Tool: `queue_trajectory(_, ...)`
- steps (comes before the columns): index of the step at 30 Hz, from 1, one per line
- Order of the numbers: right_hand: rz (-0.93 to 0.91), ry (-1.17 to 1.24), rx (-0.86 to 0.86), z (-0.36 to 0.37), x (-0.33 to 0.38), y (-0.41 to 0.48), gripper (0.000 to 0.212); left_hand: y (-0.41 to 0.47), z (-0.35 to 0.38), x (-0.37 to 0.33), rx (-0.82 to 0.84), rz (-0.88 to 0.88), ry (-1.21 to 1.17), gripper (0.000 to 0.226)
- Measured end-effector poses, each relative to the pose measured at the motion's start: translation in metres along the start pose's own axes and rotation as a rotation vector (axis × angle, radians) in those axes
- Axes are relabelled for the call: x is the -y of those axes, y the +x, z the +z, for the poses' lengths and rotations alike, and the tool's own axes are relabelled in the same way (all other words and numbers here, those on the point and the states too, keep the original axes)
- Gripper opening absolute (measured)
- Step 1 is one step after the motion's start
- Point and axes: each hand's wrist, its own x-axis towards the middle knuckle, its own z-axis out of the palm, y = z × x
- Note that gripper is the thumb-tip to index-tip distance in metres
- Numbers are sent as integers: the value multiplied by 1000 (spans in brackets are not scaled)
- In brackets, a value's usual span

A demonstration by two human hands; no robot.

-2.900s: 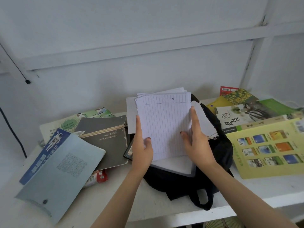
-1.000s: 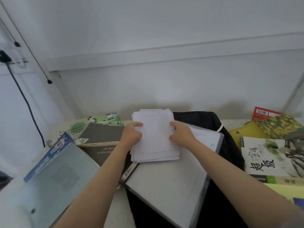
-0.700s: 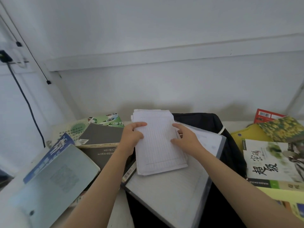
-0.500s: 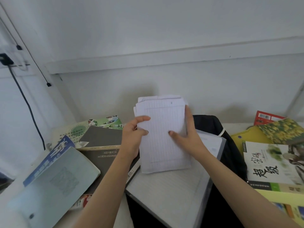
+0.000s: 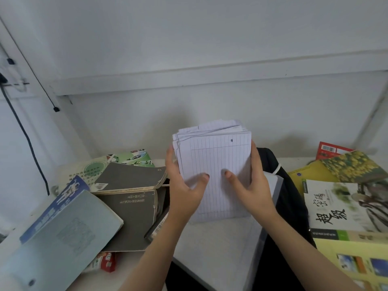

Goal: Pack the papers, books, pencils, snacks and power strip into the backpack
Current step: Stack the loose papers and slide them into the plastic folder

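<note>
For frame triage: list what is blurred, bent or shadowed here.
Head view: ruling on the papers is sharp; the blue book at lower left is smeared; the ledge bows slightly from the wide lens; a soft shadow lies on the wall behind the papers; no glare.

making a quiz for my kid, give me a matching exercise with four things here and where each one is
1 stack of white lined papers
2 black fabric backpack
3 red plastic snack packet
4 red barcoded pack

a far right rear
b poking out beneath pale blue book
c upright between left hand and right hand
d under flat white pad

Pairs: 1-c, 2-d, 3-b, 4-a
</note>
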Motion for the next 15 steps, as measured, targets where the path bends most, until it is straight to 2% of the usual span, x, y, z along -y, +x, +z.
queue_trajectory(5,11,-83,-32,-1,-5,-15,80,-11,4,-1,-60,26,103,74)
queue_trajectory(9,-65,-119,-100,2,2,-11,82,-14,10,-11,-109,83,50,81)
queue_trajectory(12,-89,-113,-59,3,1,-15,83,-16,11,-8,-82,82,32,85)
queue_trajectory(15,-38,-95,3,3,-7,-22,88,-19,7,4,-25,48,44,80)
